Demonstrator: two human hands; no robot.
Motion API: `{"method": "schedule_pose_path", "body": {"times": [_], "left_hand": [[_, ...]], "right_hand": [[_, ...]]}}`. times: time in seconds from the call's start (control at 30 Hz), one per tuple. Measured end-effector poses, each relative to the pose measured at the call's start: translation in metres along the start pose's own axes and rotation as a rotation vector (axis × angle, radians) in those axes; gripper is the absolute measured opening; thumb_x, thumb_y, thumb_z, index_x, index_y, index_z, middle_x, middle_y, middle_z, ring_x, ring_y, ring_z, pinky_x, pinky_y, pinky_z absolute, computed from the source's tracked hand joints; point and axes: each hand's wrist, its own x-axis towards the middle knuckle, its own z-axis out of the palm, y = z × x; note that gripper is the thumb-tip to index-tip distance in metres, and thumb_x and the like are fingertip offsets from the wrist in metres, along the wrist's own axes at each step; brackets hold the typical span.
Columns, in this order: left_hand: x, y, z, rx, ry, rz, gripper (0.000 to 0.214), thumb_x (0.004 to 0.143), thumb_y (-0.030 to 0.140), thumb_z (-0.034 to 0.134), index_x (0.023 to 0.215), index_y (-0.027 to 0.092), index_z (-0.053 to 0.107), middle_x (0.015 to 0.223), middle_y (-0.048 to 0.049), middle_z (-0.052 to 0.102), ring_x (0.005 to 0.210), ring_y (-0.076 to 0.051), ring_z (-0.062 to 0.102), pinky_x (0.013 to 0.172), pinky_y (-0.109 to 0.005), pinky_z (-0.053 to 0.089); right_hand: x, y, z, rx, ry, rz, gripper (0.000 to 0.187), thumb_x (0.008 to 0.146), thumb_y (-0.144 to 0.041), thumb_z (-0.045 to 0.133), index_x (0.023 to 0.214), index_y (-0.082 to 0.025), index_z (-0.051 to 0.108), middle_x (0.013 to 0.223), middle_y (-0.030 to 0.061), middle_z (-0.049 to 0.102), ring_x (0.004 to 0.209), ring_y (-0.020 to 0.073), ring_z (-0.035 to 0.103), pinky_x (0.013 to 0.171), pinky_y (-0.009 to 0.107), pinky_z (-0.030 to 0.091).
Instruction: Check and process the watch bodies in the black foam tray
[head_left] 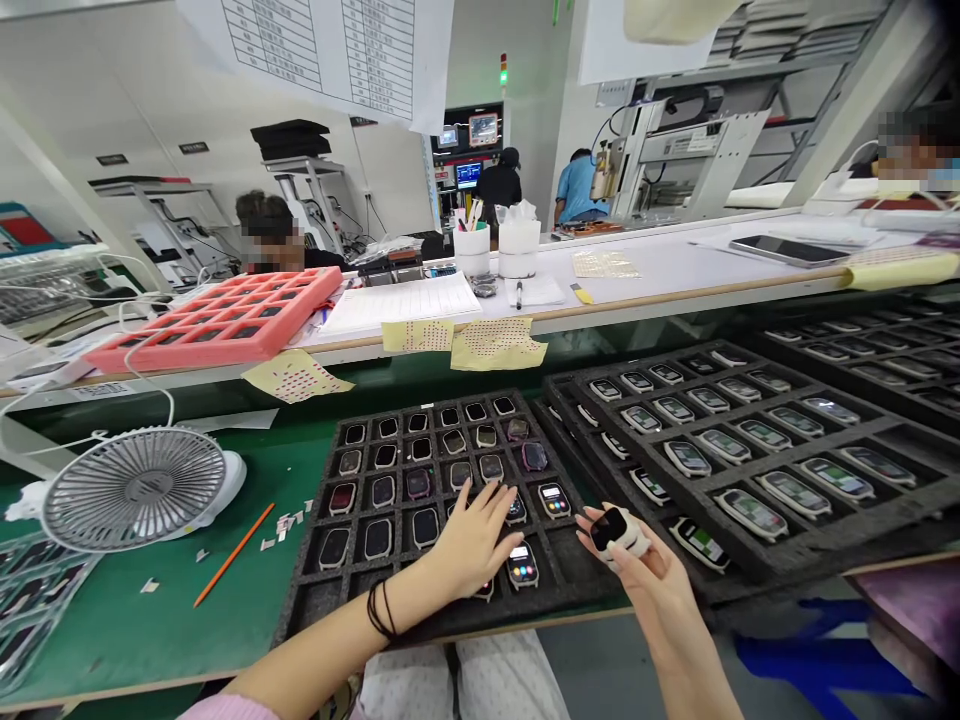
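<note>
A black foam tray (307, 600) divided into compartments lies in front of me, most of them filled with smartwatch bodies. My left hand (472, 540) is spread flat over its right half, fingers apart, hiding several watches beneath. Beside it, a watch with a lit screen (523, 565) and another lit watch (554, 499) sit in their slots; other screens are dark. At the tray's right edge, my right hand (649, 570) grips a pale-cased smartwatch (609, 530) between thumb and fingers, its dark screen tilted upward.
Stacked black trays of watches (750, 435) stand at the right. Left are a white fan (139, 490), an orange stick (234, 555) and paper scraps. On the shelf ahead sit a pink foam tray (225, 318), a paper sheet (405, 300), white cups (519, 250) and a tablet (787, 250). Several people work beyond.
</note>
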Motion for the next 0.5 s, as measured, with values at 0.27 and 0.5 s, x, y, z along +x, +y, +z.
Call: {"method": "schedule_pose_path", "body": {"times": [0.27,0.5], "left_hand": [[-0.031,0.013,-0.024,-0.088,0.015,0.109,0.047,0.097,0.034,0.035,0.14,0.018,0.029,0.14,-0.0079,0.048,0.132,-0.022,0.038,0.114,-0.051,0.022],[-0.036,0.0,-0.025,-0.037,0.079,0.028,0.047,0.093,0.024,0.043,0.138,0.016,0.031,0.138,-0.0111,0.049,0.131,-0.024,0.041,0.11,-0.054,0.029]], "right_hand": [[-0.004,0.002,0.007,-0.021,-0.028,0.012,0.04,0.064,-0.031,0.08,0.101,-0.021,0.069,0.102,0.0125,0.072,0.098,0.0363,0.065,0.092,0.059,0.047],[-0.012,-0.002,0.03,-0.009,-0.056,0.067,0.038,0.063,-0.031,0.081,0.097,-0.021,0.07,0.1,0.0107,0.071,0.1,0.0347,0.065,0.093,0.055,0.048]]}}
